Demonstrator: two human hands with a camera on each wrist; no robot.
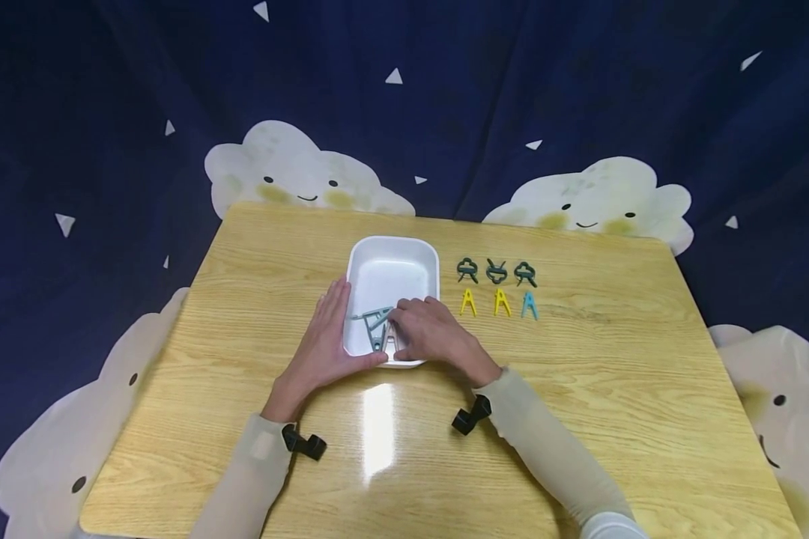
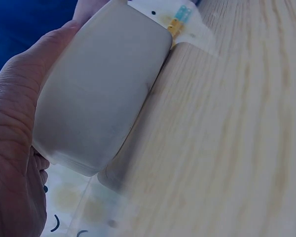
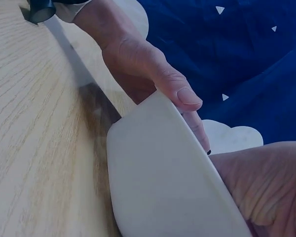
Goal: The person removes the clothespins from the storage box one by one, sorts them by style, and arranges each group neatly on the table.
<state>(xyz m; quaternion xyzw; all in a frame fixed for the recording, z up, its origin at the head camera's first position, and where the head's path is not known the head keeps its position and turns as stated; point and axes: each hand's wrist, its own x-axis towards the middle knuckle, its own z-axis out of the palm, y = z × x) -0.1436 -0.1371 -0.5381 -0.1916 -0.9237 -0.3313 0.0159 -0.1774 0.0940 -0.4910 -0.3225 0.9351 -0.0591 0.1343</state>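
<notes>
Right fingers: a person's right hand (image 1: 431,329) bends down inside the tray at its near right corner, fingers curled beside a pale pink A-shaped clip (image 1: 391,335); whether they pinch it cannot be told
Left fingers: the left hand (image 1: 326,348) lies straight-fingered against the tray's left wall, thumb along its near edge
Tray: a white rounded rectangular tray (image 1: 392,273) sits in the table's far half, left of centre, with grey-green plastic clips (image 1: 372,335) near its near edge
Clip rows: right of the tray, three dark green cloud-shaped clips (image 1: 467,270) lie nearer the table's far edge, above two yellow A-shaped clips (image 1: 468,302) and one blue clip (image 1: 529,305)
Table: pale wood-grain table (image 1: 580,389) with rounded corners
Backdrop: navy cloth (image 1: 458,90) with smiling clouds
</notes>
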